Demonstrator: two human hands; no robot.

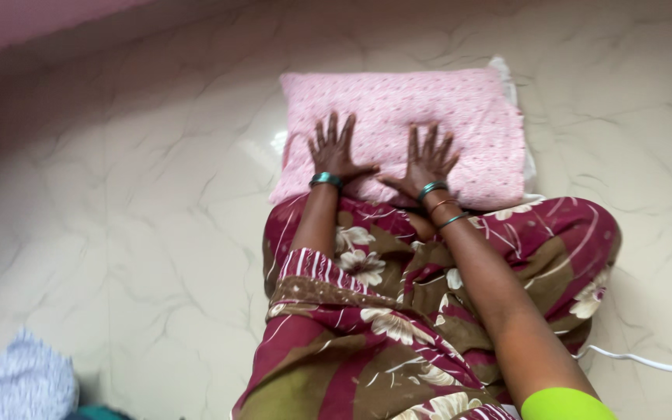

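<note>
A pink patterned pillow [460, 109] lies flat on the pale marble floor in front of my knees. My left hand [334, 150] presses palm-down on its near left part, fingers spread. Beside it my right hand [426, 159] also lies flat on the pillow with fingers apart. Both wrists wear green bangles. Neither hand holds anything. A white edge of the pillow shows at its far right corner [504, 71].
My lap, covered in maroon and olive floral cloth [398, 311], fills the lower middle. A white cable [647, 362] runs across the floor at the lower right. A light blue patterned cloth bundle [21, 381] sits at the lower left. A pink wall [33, 23] stands at the far left.
</note>
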